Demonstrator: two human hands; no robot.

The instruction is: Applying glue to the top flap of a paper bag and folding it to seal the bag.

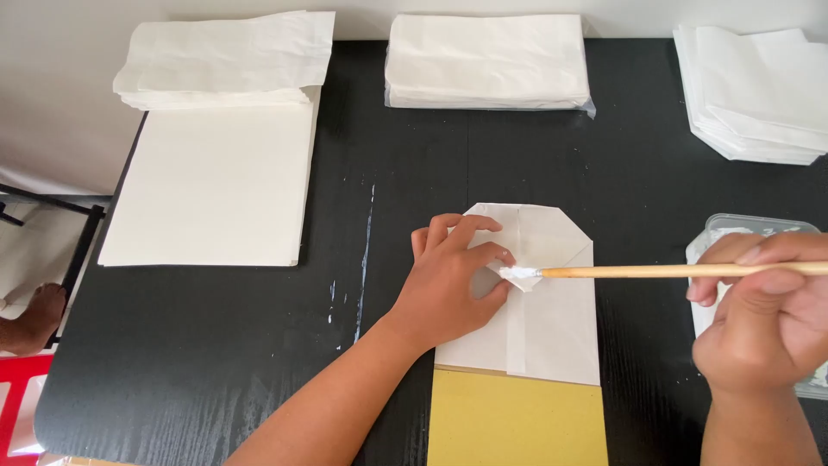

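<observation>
Our left hand (448, 280) lies spread, pinning the folded paper (539, 293) (thin, floppy, so we judge flat pressure suits it). Our right hand (763, 311) pinches the brush (655, 271), its gluey tip on a flap

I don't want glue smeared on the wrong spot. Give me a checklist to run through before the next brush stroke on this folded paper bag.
1. Left hand pins the folded white paper bag flat: ok, fingers press on its left half.
2. Right hand has a firm grip on the wooden brush: ok, fingers wrapped round the handle end.
3. Brush tip is on the bag's folded flap: ok, though close to the left fingertips.
4. Tip is loaded with white paste: ok, bristles look coated.
5. Clear plastic paste tub within reach: ok, just behind the right hand; how full it is, cannot tell.
6. Yellow sheet under the bag's near edge: ok.
</observation>
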